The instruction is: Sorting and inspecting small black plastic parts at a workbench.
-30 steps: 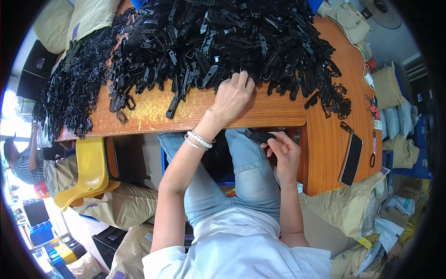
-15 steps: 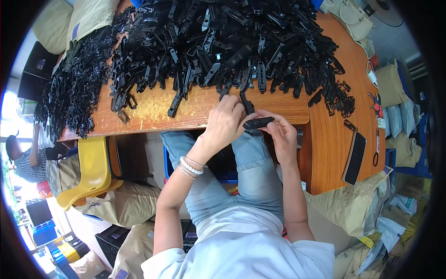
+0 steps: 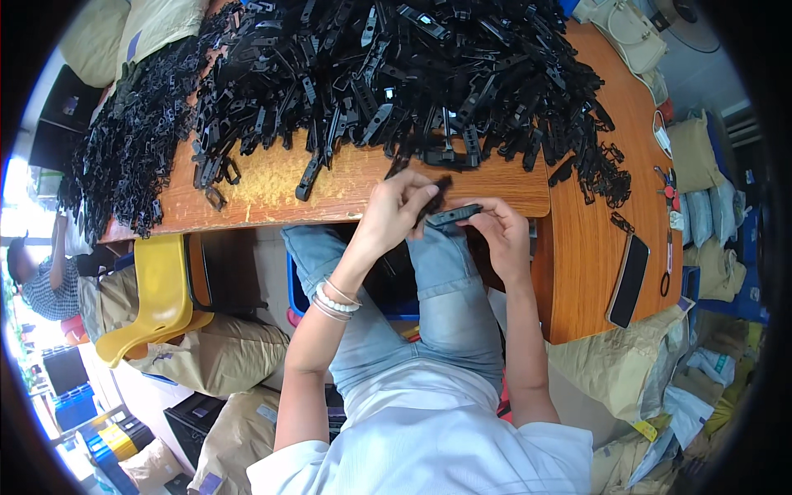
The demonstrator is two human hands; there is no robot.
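Close to the table's front edge, my left hand (image 3: pixel 394 210) is closed on a small black plastic part (image 3: pixel 437 195), smeared by motion. My right hand (image 3: pixel 502 233) pinches a long black plastic clip (image 3: pixel 454 216) between thumb and fingers, over my right thigh. The clip lies roughly level and its left end is close to my left fingertips; whether they touch it I cannot tell. Just beyond both hands spreads a big heap of similar black plastic parts (image 3: pixel 355 91), with one long part (image 3: pixel 450 157) lying sideways at its near edge.
Smaller black parts form a second heap (image 3: pixel 136 157) at the left. On the right wing of the table are a phone (image 3: pixel 629 280), red-handled pliers (image 3: pixel 669 190) and scissors (image 3: pixel 667 276). A yellow chair (image 3: pixel 157 289) stands left of my legs. Brown sacks (image 3: pixel 619 371) crowd the floor.
The clip in my right hand has turned to show another side. My left fingers have shifted, with a blurred part now in them. A long part now lies sideways at the heap's near edge.
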